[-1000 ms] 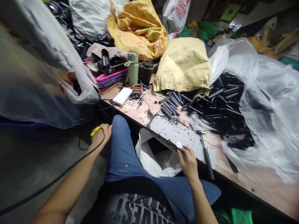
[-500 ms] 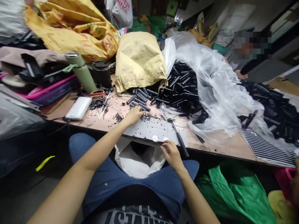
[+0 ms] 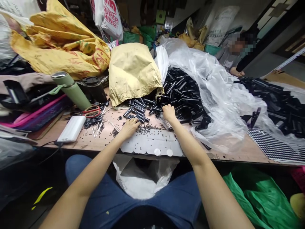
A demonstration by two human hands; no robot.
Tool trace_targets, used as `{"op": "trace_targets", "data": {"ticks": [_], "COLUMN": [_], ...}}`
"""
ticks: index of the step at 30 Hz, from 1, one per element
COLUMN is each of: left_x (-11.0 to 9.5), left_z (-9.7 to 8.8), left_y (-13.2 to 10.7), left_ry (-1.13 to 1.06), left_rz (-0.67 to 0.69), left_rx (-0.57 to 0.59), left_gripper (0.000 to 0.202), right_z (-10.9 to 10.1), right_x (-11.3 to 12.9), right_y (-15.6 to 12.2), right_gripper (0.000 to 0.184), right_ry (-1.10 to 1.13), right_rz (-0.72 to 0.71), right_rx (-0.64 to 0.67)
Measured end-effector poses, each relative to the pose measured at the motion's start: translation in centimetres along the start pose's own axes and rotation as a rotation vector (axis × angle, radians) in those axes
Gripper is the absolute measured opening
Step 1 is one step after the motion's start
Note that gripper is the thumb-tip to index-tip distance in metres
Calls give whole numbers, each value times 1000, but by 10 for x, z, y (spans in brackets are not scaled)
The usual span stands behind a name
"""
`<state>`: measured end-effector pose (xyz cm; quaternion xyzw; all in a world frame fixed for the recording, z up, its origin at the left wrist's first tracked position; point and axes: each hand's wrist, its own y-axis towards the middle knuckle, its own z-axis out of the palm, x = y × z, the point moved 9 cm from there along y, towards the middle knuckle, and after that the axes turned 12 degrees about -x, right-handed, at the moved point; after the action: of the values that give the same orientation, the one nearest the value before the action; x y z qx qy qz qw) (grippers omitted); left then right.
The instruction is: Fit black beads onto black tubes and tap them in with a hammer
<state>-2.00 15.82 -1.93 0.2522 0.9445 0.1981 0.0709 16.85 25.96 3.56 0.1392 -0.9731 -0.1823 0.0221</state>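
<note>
My left hand (image 3: pixel 130 127) lies palm down on the table (image 3: pixel 79 146), grip released, fingertips touching the ribbed black pieces (image 3: pixel 137 112). My right hand (image 3: pixel 168 113) is at the edge of the black tubes (image 3: pixel 184 92) beside the plastic sheet (image 3: pixel 214 89); I cannot tell whether its grip is clenched.

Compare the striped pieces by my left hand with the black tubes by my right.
The striped pieces are banded black and white; the black tubes are plain glossy black. The striped pieces are shorter and few, lying on the bare table; the black tubes are longer, heaped in a big pile on clear plastic. Both lie at the mouth of the yellow sack.
</note>
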Motion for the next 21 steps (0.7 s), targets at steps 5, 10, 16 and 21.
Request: {"op": "trace_targets", "data": {"ticks": [5,10,16,21], "left_x": [3,-12,-45,-42], "left_z": [-29,-36,19,26], "left_y": [-1,-11,-23,-27], "left_ry": [-166,-788,-1316,-1351], "left_rz": [-31,-495,-939,-914], "left_rx": [-179,-397,-380,-290], "left_gripper": [23,30,30,28], "right_z": [-22,-42,-38,-42], "right_x": [0,34,100,92], "right_y": [-23,-77,-149,-153], "right_gripper": [22,26,24,79], "right_ry": [-42,2,183,442], "right_rz": [16,60,-104,-161], "right_rx": [-92,-147,-87,-40]}}
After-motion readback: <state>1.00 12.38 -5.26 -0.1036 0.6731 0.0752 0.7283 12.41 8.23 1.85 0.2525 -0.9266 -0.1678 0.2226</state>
